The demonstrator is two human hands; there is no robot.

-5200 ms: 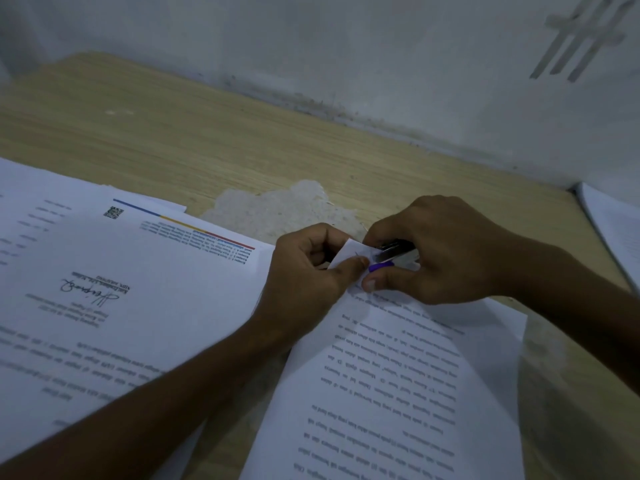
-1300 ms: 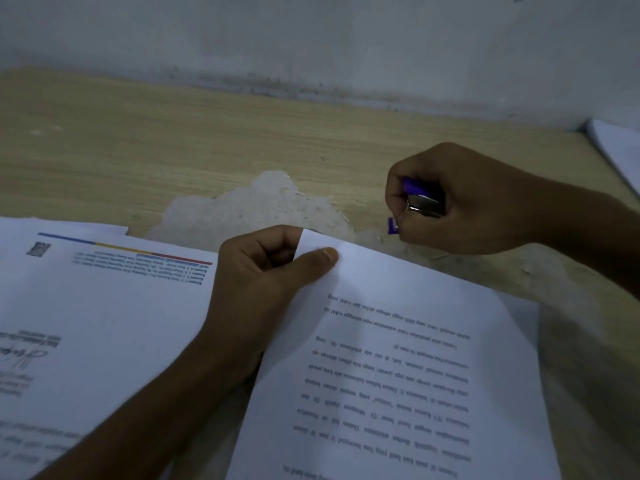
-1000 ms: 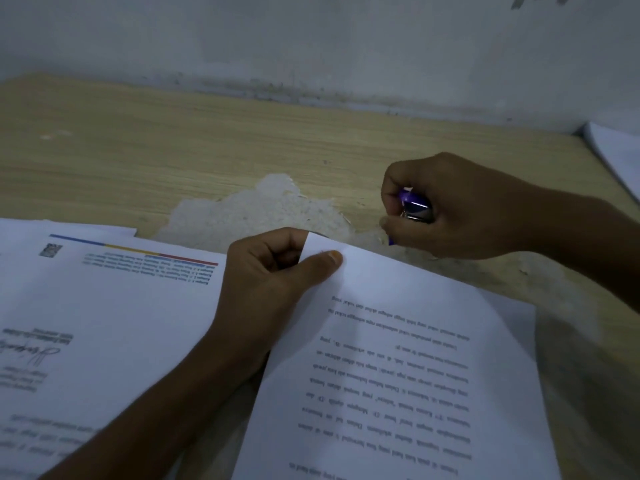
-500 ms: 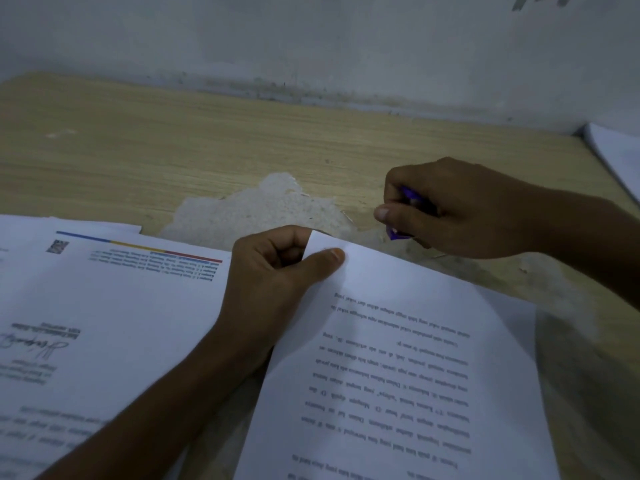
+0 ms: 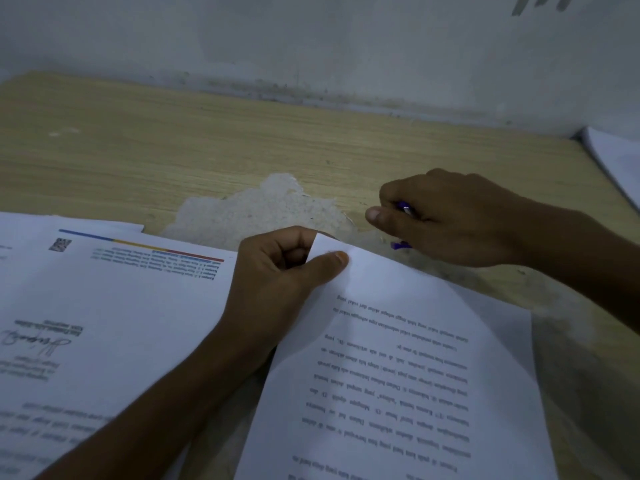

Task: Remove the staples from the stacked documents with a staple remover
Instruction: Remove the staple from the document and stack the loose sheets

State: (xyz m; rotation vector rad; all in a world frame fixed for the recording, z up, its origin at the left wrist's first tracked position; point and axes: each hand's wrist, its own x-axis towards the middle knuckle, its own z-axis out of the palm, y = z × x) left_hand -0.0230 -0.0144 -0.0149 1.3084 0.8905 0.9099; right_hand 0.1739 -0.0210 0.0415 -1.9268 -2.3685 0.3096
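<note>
A printed white document (image 5: pixel 408 368) lies at the centre right of the wooden desk (image 5: pixel 173 150), its text upside down to me. My left hand (image 5: pixel 277 282) pinches its top left corner between thumb and curled fingers and lifts that corner a little. My right hand (image 5: pixel 446 220) hovers just beyond the corner and grips a purple staple remover (image 5: pixel 404 208). Only purple bits and a metal glint show between its fingers. I see no staple on the corner.
A second stack of printed pages (image 5: pixel 104 306) with a coloured header stripe and a QR code lies at the left. A worn pale patch (image 5: pixel 256 209) marks the desk's middle. More white paper (image 5: pixel 616 161) sits at the far right edge. A grey wall runs behind.
My right hand pulled the staple remover off the corner and back to the right, then sank slightly toward the desk. My left hand kept its pinch on the corner.
</note>
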